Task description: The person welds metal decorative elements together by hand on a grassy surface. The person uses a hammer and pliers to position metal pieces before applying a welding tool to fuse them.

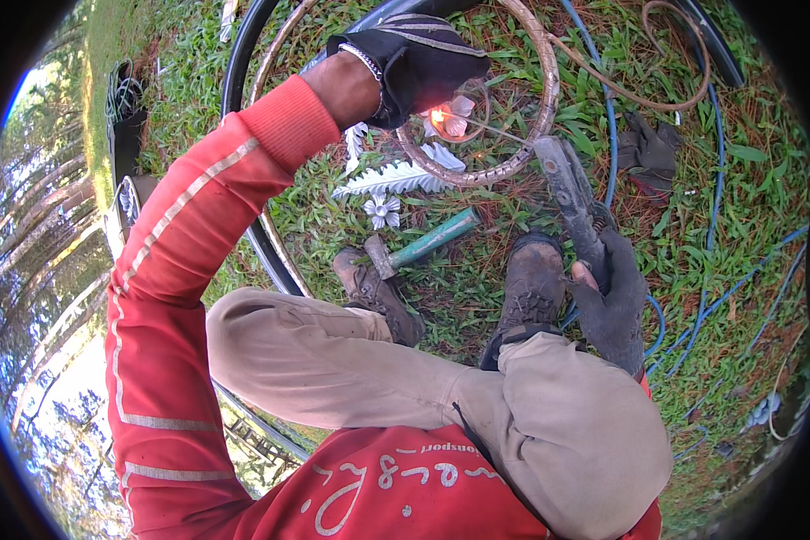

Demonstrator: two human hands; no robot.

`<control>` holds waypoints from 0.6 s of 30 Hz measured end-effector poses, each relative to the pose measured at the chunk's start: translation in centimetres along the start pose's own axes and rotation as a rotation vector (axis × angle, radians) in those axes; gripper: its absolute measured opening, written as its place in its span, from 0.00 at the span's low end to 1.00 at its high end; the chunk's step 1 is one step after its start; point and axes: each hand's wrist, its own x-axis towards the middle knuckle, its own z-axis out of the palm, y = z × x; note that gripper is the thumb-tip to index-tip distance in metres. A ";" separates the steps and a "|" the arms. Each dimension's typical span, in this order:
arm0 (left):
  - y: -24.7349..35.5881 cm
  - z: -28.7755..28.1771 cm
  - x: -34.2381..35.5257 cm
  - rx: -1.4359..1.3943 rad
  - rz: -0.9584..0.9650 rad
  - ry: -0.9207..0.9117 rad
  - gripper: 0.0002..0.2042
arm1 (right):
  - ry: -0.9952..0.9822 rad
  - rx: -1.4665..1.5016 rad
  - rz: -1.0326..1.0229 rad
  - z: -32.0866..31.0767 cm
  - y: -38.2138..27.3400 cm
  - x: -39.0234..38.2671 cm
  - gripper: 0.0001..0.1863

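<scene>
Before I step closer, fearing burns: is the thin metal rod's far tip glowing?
Glowing: bright orange light shows at the tip of the thin metal rod.

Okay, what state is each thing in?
Dark elongated electrode holder: held in grey-gloved right hand
Thin metal rod: clamped in holder, far end glowing
Black-gloved left hand: grip unclear
Green-handled hammer: lying down
Silver feather-shaped ornament: lying on grass
Dark grey glove: unworn
Blue cable: slack

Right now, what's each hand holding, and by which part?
Right hand: the electrode holder, gripped by its handle, at the end away from the thin rod. Left hand: beside the glowing spot; any hold can't be told.
</scene>
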 end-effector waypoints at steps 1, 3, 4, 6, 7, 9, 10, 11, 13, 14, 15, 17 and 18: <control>-0.2 0.1 -0.3 -0.058 0.010 0.038 0.19 | -0.001 0.000 -0.001 0.1 0.1 0.0 0.27; -0.1 -0.3 -0.1 -0.121 0.023 0.082 0.20 | 0.018 -0.010 -0.013 0.2 0.2 -0.1 0.27; -0.2 -0.6 -0.1 -0.083 0.056 0.067 0.21 | 0.019 -0.015 -0.012 0.2 -0.1 0.0 0.27; 0.1 -1.2 0.3 -0.039 0.087 0.034 0.22 | -0.001 -0.011 0.031 0.2 -0.1 0.0 0.27; 0.4 -1.6 0.4 -0.056 0.074 0.030 0.22 | -0.001 -0.004 0.032 0.2 0.1 0.0 0.27; 0.3 -1.5 0.0 -0.078 0.060 0.039 0.22 | -0.011 0.008 0.026 0.2 -0.1 0.1 0.27; 0.2 -1.3 -0.2 -0.037 0.053 0.026 0.21 | -0.011 0.005 0.026 0.2 -0.1 0.1 0.27; 0.3 -1.1 -0.3 0.004 0.046 0.013 0.21 | -0.004 0.000 0.019 0.2 -0.1 0.1 0.27; -0.2 -0.4 -0.6 -0.044 -0.061 -0.050 0.20 | -0.003 0.001 0.002 0.3 -0.1 0.2 0.27; -0.2 -0.3 -0.3 -0.100 -0.160 -0.113 0.19 | -0.006 0.013 0.010 0.3 0.0 0.1 0.27; -0.2 -0.4 -0.5 -0.142 0.005 0.052 0.17 | -0.009 0.025 0.017 0.3 0.1 0.1 0.26; 0.0 -0.5 -0.4 -0.070 0.049 0.069 0.17 | -0.007 0.024 0.012 0.3 0.2 0.1 0.26; 0.1 -0.5 -0.3 -0.030 0.040 0.043 0.17 | -0.005 0.023 0.005 0.3 0.2 0.1 0.26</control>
